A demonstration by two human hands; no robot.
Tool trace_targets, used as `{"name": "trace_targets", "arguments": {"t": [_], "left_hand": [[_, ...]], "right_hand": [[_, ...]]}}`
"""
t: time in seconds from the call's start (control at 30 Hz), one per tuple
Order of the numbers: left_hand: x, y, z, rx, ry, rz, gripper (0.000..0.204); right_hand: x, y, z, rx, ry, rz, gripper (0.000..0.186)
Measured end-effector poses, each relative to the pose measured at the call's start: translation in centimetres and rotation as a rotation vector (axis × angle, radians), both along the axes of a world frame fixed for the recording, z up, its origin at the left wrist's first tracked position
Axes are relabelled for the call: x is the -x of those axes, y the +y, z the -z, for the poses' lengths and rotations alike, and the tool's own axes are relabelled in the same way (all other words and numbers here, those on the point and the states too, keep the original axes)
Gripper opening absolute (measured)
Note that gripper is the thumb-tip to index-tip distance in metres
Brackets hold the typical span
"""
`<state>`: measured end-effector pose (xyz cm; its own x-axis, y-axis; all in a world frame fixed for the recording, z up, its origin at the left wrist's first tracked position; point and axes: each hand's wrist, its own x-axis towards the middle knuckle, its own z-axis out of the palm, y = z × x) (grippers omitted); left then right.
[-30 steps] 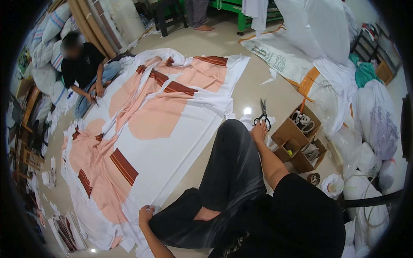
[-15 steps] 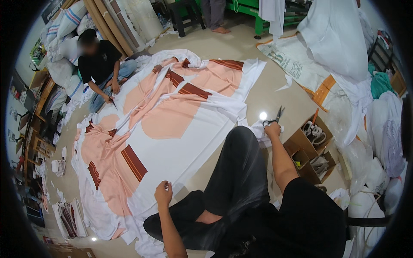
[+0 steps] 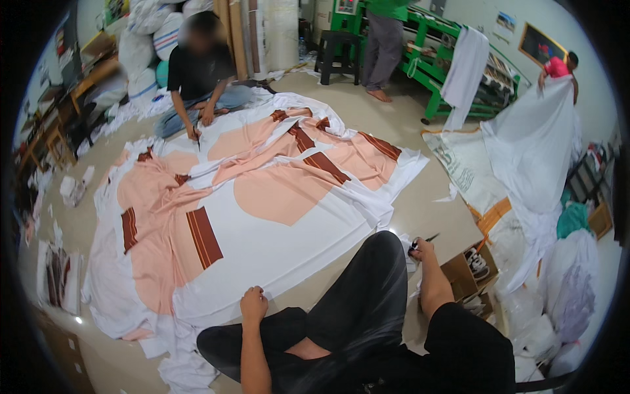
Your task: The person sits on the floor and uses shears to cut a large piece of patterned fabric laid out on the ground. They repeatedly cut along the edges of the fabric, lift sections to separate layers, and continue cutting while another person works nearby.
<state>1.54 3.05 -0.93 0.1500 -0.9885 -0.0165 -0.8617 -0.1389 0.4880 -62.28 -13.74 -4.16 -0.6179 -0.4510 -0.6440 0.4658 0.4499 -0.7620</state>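
Note:
My right hand [image 3: 423, 251] is closed on the black handles of scissors [image 3: 432, 237], their blades pointing away and to the right, over a white fabric scrap [image 3: 409, 261] beside my bent right knee. Near the front edge of a big spread white fabric [image 3: 243, 256], printed with pale peach shapes [image 3: 282, 200] and brown striped panels [image 3: 203, 236], my left hand [image 3: 254, 302] has curled fingers; whatever may be in them is too small to make out. My crossed legs in dark trousers lie between my hands.
A co-worker [image 3: 197, 79] sits across the fabric, cutting tool in hand. Another stands by a green machine [image 3: 446, 65]; a third [image 3: 558, 69] lifts white cloth at the right. Cardboard boxes [image 3: 459, 279] sit beside my right arm; stuffed sacks [image 3: 141, 59] are piled behind.
My view has tilted up, bringing the standing co-worker at the right into sight. My left hand has risen from beside my left knee toward the fabric. The scissors stay in my right hand.

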Motion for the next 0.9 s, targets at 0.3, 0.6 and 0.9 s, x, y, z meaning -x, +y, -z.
{"name": "trace_targets", "arguments": {"t": [0.3,0.6,0.9], "left_hand": [[0.5,0.2,-0.6,-0.006,0.046,0.014,0.033],[-0.1,-1.6,1.2,-0.277,-0.04,0.025,0.011],[-1.3,-1.3,0.3,-0.024,0.051,-0.066,0.014]], "right_hand": [[-3.9,-1.6,-9.8,1.113,-0.239,-0.66,0.022],[-28.4,4.9,-21.3,0.488,0.332,-1.19,0.036],[-38.8,16.4,-14.4,-0.297,-0.721,-1.577,0.07]]}}
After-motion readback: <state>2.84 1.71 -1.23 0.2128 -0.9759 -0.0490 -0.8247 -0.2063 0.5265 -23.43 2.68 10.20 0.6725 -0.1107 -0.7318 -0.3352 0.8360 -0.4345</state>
